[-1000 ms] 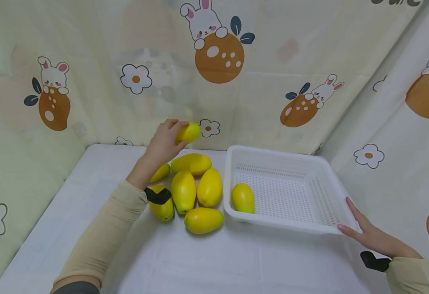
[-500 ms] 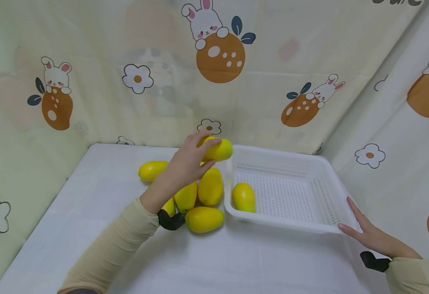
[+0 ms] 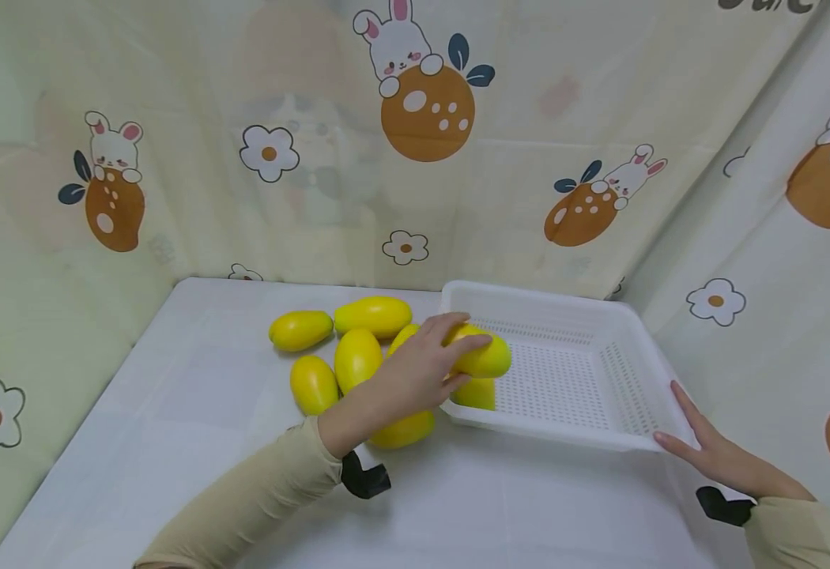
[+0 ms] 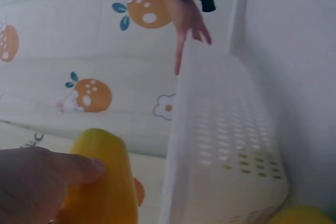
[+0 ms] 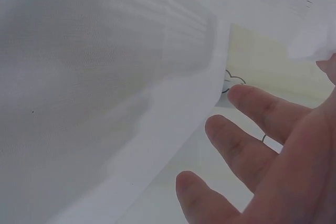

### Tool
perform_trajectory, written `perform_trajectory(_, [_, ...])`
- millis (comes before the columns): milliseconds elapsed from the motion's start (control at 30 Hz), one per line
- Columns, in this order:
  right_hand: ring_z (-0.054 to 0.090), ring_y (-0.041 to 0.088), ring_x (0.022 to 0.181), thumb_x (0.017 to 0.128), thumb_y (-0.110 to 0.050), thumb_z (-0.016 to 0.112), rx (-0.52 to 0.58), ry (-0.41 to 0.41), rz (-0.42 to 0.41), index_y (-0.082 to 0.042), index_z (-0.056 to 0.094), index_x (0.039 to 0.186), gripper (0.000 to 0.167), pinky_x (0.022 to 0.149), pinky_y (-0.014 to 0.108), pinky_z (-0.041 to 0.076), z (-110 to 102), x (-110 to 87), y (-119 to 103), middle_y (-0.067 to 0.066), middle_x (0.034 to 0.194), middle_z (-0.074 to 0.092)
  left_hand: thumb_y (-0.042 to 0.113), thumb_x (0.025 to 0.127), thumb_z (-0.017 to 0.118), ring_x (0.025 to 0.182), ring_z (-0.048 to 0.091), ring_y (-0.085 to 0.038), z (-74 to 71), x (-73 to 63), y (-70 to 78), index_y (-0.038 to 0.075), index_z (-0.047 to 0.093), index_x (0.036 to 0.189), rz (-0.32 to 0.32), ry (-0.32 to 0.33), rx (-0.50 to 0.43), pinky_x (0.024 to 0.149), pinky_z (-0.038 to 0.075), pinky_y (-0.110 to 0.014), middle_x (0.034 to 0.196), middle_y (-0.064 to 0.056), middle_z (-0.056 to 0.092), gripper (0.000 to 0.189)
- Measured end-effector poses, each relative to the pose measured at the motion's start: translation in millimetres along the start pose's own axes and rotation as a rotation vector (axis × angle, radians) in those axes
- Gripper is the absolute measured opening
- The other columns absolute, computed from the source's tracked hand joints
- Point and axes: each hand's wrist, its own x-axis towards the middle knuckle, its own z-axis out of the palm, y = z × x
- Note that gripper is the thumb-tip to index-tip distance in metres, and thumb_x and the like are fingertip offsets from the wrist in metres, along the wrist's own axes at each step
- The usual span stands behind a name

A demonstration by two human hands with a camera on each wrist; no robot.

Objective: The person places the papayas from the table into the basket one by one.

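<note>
**Left hand holds yellow fruit over basket**

Fingers grasp it above basket's left end, over another fruit inside. Right hand: fingers spread, unclenched, touching right near corner. Six more fruits on table, left.

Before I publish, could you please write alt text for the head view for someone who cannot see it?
A person's left grip holds a yellow fruit over a white basket with another fruit inside, while the right grip touches the basket's right end. Six more fruits lie left of the basket on the white table.
</note>
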Motion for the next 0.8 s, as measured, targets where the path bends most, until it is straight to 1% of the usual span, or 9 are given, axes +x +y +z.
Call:
perform_trajectory(100, [0.004, 0.064, 0.129, 0.096, -0.027, 0.052, 0.0, 0.002, 0.008, -0.021, -0.029, 0.146, 0.094, 0.091, 0.081, 0.011, -1, 0.8, 1, 0.033, 0.15, -0.021, 0.032, 0.09, 0.064, 0.131, 0.041, -0.023, 14.5, 3.2, 9.5, 0.029, 0.046, 0.138, 0.028, -0.055, 0.004, 0.103, 0.045, -0.03, 0.143, -0.009, 0.039, 0.051])
perform_trajectory(167, [0.003, 0.064, 0.129, 0.096, -0.028, 0.052, 0.001, 0.001, 0.016, -0.023, -0.029, 0.146, 0.095, 0.091, 0.081, 0.01, -1, 1.3, 1, 0.032, 0.151, -0.022, 0.035, 0.091, 0.062, 0.129, 0.042, -0.021, 23.7, 6.4, 15.6, 0.032, 0.045, 0.139, 0.033, -0.101, 0.013, 0.1, 0.047, -0.029, 0.142, -0.008, 0.039, 0.051])
perform_trajectory(233, [0.001, 0.064, 0.129, 0.096, -0.029, 0.052, 0.006, -0.004, 0.027, -0.026, -0.03, 0.145, 0.095, 0.091, 0.082, 0.01, 0, 1.9, 2, 0.031, 0.151, -0.024, 0.038, 0.091, 0.06, 0.127, 0.043, -0.02, 32.2, 9.9, 20.0, 0.034, 0.044, 0.14, 0.029, -0.143, 0.034, 0.098, 0.047, -0.027, 0.142, -0.007, 0.039, 0.052])
perform_trajectory(367, [0.0, 0.064, 0.129, 0.096, -0.03, 0.052, 0.02, -0.016, 0.03, -0.029, -0.03, 0.144, 0.095, 0.09, 0.082, 0.009, 1, 3.1, 3, 0.03, 0.151, -0.025, 0.044, 0.092, 0.057, 0.122, 0.047, -0.018, 42.8, 15.8, 25.1, 0.037, 0.041, 0.142, -0.003, -0.215, 0.071, 0.093, 0.05, -0.026, 0.141, -0.004, 0.042, 0.053])
perform_trajectory(467, [0.0, 0.063, 0.129, 0.096, -0.03, 0.052, 0.02, -0.024, 0.037, -0.029, -0.03, 0.144, 0.095, 0.089, 0.082, 0.011, 1, 3.3, 3, 0.029, 0.151, -0.025, 0.046, 0.092, 0.056, 0.117, 0.049, -0.018, 45.1, 20.0, 26.4, 0.038, 0.041, 0.142, -0.029, -0.265, 0.088, 0.085, 0.053, -0.028, 0.138, -0.003, 0.045, 0.052])
perform_trajectory(600, [0.0, 0.064, 0.129, 0.096, -0.031, 0.051, 0.012, -0.027, 0.048, -0.028, -0.03, 0.144, 0.095, 0.088, 0.083, 0.012, 0, 2.3, 2, 0.029, 0.151, -0.026, 0.046, 0.093, 0.054, 0.109, 0.051, -0.017, 43.7, 28.1, 27.2, 0.039, 0.042, 0.141, -0.043, -0.338, 0.097, 0.078, 0.053, -0.027, 0.134, -0.003, 0.048, 0.051])
perform_trajectory(700, [-0.001, 0.064, 0.13, 0.097, -0.03, 0.051, 0.017, -0.022, 0.038, -0.028, -0.03, 0.145, 0.094, 0.088, 0.083, 0.011, 0, 1.7, 2, 0.028, 0.151, -0.026, 0.047, 0.093, 0.053, 0.101, 0.051, -0.015, 43.9, 35.8, 26.8, 0.039, 0.042, 0.141, -0.051, -0.401, 0.098, 0.074, 0.05, -0.025, 0.128, -0.002, 0.05, 0.05])
perform_trajectory(800, [-0.004, 0.064, 0.131, 0.097, -0.029, 0.051, 0.023, -0.011, 0.017, -0.027, -0.029, 0.146, 0.093, 0.089, 0.082, 0.009, 0, 1.7, 2, 0.028, 0.152, -0.025, 0.047, 0.093, 0.053, 0.095, 0.051, -0.013, 47.0, 43.6, 25.3, 0.035, 0.043, 0.141, -0.057, -0.46, 0.069, 0.075, 0.047, -0.024, 0.123, -0.001, 0.052, 0.05])
